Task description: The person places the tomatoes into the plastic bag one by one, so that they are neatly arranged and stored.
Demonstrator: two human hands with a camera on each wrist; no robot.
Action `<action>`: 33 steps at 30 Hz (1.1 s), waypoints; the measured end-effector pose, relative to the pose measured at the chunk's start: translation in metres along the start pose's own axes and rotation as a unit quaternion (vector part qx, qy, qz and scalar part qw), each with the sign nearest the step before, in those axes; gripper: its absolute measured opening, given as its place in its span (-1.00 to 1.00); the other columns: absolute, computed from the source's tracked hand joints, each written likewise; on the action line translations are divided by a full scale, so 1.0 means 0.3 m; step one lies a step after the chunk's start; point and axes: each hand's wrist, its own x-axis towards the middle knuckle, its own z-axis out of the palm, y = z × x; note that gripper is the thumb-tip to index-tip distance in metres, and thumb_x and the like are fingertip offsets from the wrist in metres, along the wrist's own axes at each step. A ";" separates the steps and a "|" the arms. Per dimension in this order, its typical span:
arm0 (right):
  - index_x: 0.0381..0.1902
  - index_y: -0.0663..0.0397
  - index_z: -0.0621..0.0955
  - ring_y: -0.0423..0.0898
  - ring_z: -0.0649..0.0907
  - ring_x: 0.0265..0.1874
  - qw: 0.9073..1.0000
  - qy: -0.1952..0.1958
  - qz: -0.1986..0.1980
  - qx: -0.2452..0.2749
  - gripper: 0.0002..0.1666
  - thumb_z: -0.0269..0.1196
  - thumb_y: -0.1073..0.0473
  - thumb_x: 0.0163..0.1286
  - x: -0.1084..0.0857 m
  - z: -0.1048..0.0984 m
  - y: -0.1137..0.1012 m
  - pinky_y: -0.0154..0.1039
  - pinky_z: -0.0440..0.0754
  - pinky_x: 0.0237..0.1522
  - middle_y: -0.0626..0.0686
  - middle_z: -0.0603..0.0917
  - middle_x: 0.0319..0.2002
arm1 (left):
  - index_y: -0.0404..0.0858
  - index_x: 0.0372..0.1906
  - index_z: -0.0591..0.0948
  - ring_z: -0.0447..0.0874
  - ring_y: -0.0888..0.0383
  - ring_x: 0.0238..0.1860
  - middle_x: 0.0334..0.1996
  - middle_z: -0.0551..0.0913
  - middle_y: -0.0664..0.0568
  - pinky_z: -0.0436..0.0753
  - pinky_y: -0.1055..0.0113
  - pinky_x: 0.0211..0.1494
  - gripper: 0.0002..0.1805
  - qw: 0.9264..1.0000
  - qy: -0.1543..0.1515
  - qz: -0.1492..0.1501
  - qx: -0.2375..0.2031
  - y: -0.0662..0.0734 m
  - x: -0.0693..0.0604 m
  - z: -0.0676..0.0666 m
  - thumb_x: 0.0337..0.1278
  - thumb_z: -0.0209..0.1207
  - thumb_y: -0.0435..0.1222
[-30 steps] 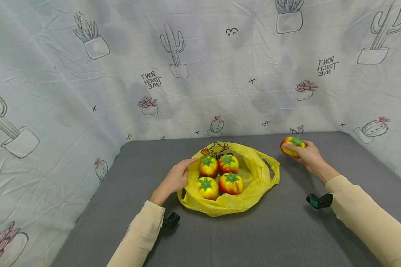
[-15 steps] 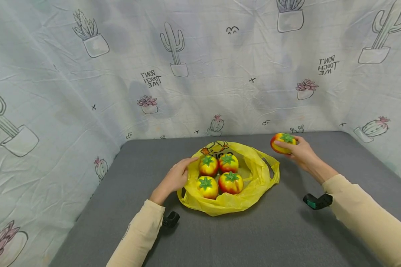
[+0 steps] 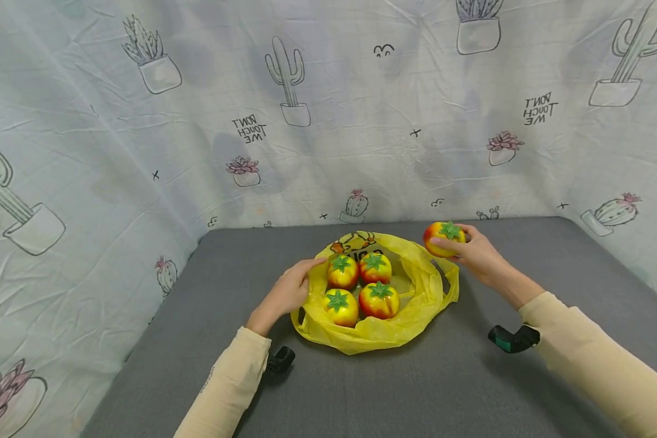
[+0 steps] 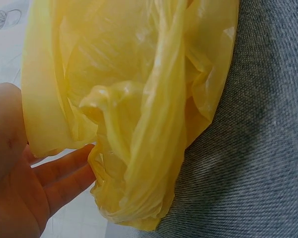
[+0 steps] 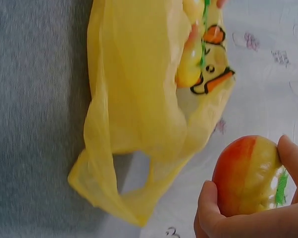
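A yellow plastic bag (image 3: 427, 295) lies with its mouth spread on the table. Inside it sit several yellow-red tomatoes (image 3: 379, 300) with green star-shaped tops. My left hand (image 3: 289, 291) holds the bag's left rim; in the left wrist view the film passes between thumb and fingers (image 4: 64, 181), partly hiding them. Above the bag's right handle, my right hand (image 3: 484, 255) grips another tomato (image 3: 442, 237), thumb on one side and fingers on the other. That same tomato (image 5: 248, 176) shows red and yellow halves in the right wrist view, apart from the bag.
The grey tabletop (image 3: 394, 389) extends around the bag. A pale cloth backdrop (image 3: 339, 158) with cactus drawings hangs behind and at both sides. A loose bag handle (image 5: 116, 198) loops out on the right. Black devices (image 3: 513, 339) are worn at both wrists.
My right hand has carried its tomato leftward, from beyond the bag's right side to above its right handle. My left hand and the tomatoes in the bag have stayed put.
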 end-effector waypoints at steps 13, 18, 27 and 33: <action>0.48 0.25 -0.11 0.21 0.34 0.17 0.998 -0.048 -0.001 -0.045 0.09 0.28 -0.04 0.30 -0.034 0.082 0.011 0.05 0.34 0.18 0.36 0.17 0.29 | -0.23 0.33 0.41 0.36 -0.08 0.26 0.25 0.42 -0.16 0.37 0.01 0.22 -0.46 1.000 0.002 0.004 0.002 0.003 0.000 0.001 0.30 -0.19 -0.56; 0.45 0.25 -0.02 0.18 0.38 0.13 0.996 -0.064 -0.006 -0.069 0.06 0.32 -0.05 0.27 -0.042 0.116 0.027 0.01 0.40 0.13 0.35 0.22 0.26 | -0.22 0.34 0.41 0.35 -0.07 0.26 0.25 0.41 -0.15 0.37 0.02 0.22 -0.46 1.000 0.002 0.002 0.001 0.003 -0.001 0.000 0.30 -0.19 -0.56; 0.44 0.24 0.07 0.19 0.37 0.18 0.985 -0.080 -0.010 -0.152 0.09 0.33 -0.18 0.20 -0.044 0.165 0.055 0.06 0.37 0.15 0.36 0.22 0.30 | -0.22 0.34 0.41 0.37 -0.07 0.25 0.25 0.41 -0.15 0.41 0.03 0.17 -0.45 1.000 0.002 0.003 0.001 0.005 -0.003 0.001 0.29 -0.19 -0.57; 0.43 0.27 0.10 0.21 0.35 0.22 0.982 -0.077 -0.012 -0.170 0.09 0.33 -0.20 0.19 -0.035 0.182 0.075 0.07 0.37 0.14 0.38 0.21 0.32 | -0.23 0.33 0.41 0.38 -0.08 0.24 0.26 0.41 -0.15 0.45 0.09 0.00 -0.45 1.000 0.006 0.008 0.002 0.011 -0.004 -0.001 0.29 -0.21 -0.57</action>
